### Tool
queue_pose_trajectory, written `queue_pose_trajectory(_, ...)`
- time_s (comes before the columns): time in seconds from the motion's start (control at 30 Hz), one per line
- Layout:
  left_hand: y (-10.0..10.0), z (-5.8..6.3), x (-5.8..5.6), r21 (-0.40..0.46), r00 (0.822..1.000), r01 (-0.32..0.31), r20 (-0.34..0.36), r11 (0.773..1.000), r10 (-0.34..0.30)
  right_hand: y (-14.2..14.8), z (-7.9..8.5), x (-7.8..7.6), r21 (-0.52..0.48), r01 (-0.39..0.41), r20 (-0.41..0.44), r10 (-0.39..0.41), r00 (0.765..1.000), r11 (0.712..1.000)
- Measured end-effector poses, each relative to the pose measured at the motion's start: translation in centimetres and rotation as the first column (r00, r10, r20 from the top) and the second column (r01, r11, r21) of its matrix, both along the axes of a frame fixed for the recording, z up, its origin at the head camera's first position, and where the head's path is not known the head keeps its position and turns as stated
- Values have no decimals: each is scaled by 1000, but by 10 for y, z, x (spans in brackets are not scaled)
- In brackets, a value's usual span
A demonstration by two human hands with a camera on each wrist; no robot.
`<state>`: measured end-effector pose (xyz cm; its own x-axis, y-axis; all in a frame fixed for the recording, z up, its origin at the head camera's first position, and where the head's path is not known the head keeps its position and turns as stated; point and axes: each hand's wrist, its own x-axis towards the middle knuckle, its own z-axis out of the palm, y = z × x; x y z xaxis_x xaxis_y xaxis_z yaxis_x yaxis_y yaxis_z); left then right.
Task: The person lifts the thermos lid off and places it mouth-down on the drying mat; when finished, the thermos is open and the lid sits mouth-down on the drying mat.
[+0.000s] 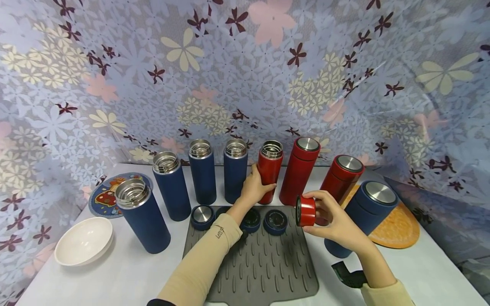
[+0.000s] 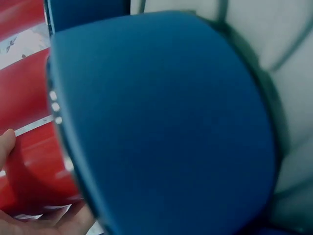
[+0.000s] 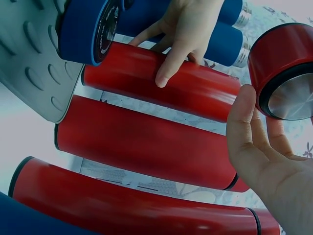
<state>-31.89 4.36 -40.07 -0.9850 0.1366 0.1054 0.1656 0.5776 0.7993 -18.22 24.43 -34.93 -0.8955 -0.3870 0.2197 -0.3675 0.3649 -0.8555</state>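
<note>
My left hand grips the body of an upright red thermos flask, whose metal mouth is uncovered. In the right wrist view its thumb lies across the red wall. To the right, my right hand holds a red screw lid between thumb and fingers, tipped on its side with its underside facing left. The lid is apart from the flask and lower than its mouth. Blue lids lie along the far edge of a grey mat, partly behind my left forearm. One blue lid fills most of the left wrist view.
Several uncovered blue flasks stand left of the red one. Two lidded red flasks and a lidded blue flask stand right. A white bowl and patterned plate lie far left, an orange round board far right.
</note>
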Motion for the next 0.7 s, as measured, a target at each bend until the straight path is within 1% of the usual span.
queue_pose_trajectory(0.13, -2, 1, 1, 15, 1000, 30, -8, 999, -30, -1, 0, -1, -1, -3, -6, 3, 1000, 1000)
queue_pose_trajectory(0.3, -4, 1, 6, 86, 998, 55, 19, 995, -57, -3, -2, -2, -14, -23, -9, 23, 1000, 1000)
queue_pose_trajectory(0.37, -6, 1, 8, 111, 997, 64, 25, 992, -67, -4, -3, -2, -17, -26, -7, 26, 1000, 1000)
queue_pose_trajectory(0.5, -10, 2, 15, 134, 996, 80, 33, 988, -85, -6, -4, -3, -19, -33, -1, 33, 999, 999)
queue_pose_trajectory(0.7, -25, 6, 26, 194, 990, 123, 39, 973, -133, -9, -9, -5, 30, -30, 8, 30, 1000, 999)
